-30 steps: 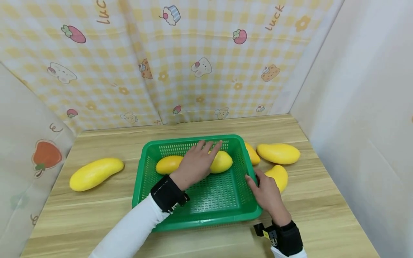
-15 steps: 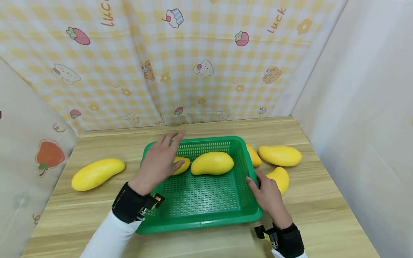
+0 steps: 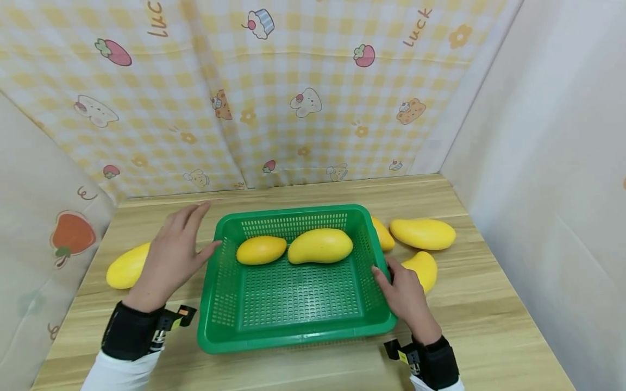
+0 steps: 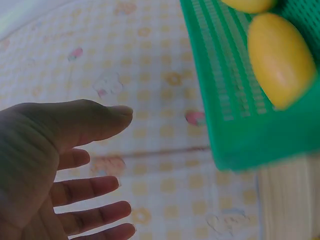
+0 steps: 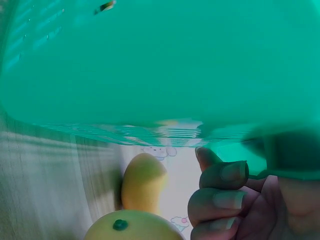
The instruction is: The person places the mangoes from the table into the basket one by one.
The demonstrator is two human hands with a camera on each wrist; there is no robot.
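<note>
A green plastic basket (image 3: pixel 303 296) holds two mangoes side by side: a smaller deep-yellow mango (image 3: pixel 261 250) and a larger pale-yellow mango (image 3: pixel 320 246). To the left of the basket, my left hand (image 3: pixel 171 255) is held with fingers spread, partly covering a yellow mango (image 3: pixel 124 267) on the table. Nothing is between its thumb and fingers in the left wrist view. My right hand (image 3: pixel 407 296) grips the basket's right rim, thumb on the inside. In the right wrist view its curled fingers (image 5: pixel 217 200) show under the rim.
Right of the basket lie three more mangoes: one half behind the rim (image 3: pixel 383 233), a long yellow mango (image 3: pixel 423 234) farther right, and a curved mango (image 3: pixel 424 269) behind my right hand. The wooden table (image 3: pixel 489 326) meets a checked cloth (image 3: pixel 283 65) at the back.
My left hand has let go of the larger mango in the basket, lifted out and moved left over the rim to the mango at the left. The right hand keeps its hold.
</note>
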